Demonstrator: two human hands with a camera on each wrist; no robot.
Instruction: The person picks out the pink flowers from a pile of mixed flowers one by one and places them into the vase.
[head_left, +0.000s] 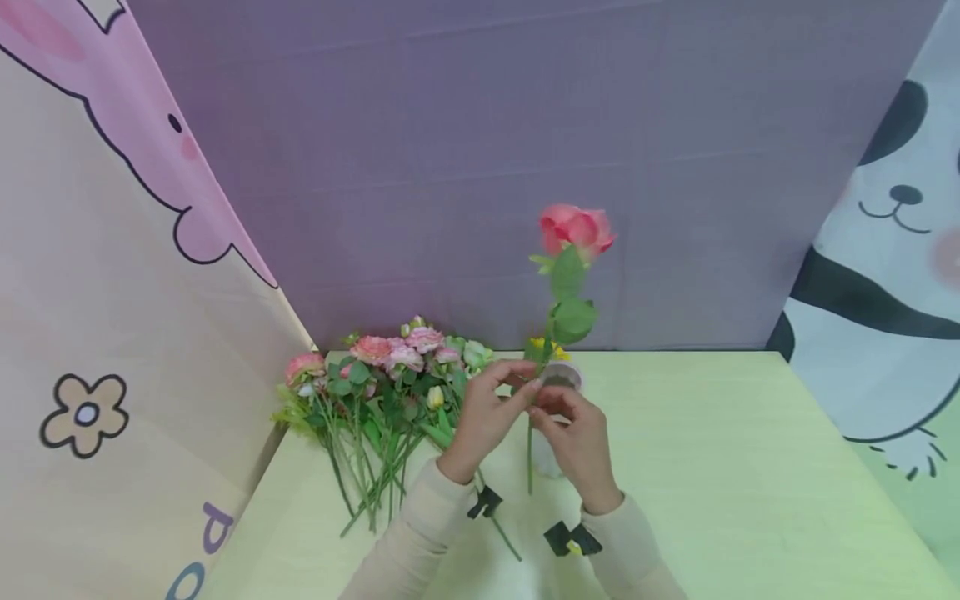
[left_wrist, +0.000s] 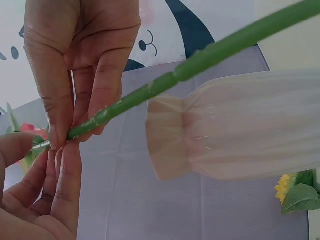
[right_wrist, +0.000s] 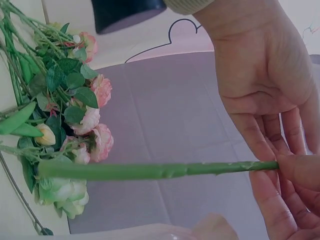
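Note:
Both hands meet on the green stem of a pink rose (head_left: 576, 231) that stands upright in the head view. Thumb and fingers of my left hand (head_left: 483, 417) pinch the stem just below its leaves (head_left: 573, 321). Slightly lower, my right hand (head_left: 581, 446) pinches it too. The bare lower stem (left_wrist: 205, 61) runs out below the fingers, with small bumps along it, its cut end (right_wrist: 47, 170) free. Behind the hands is a pale translucent vase (left_wrist: 245, 125) with a flared pinkish rim (left_wrist: 165, 137); the right hand partly hides it in the head view.
A pile of pink, white and green artificial flowers (head_left: 397, 367) lies on the table's left, stems toward the front. One loose stem (head_left: 506, 537) passes under the left wrist. A yellow sunflower (left_wrist: 285, 192) is behind the vase. A purple-grey backdrop (head_left: 450, 167) closes off the back.

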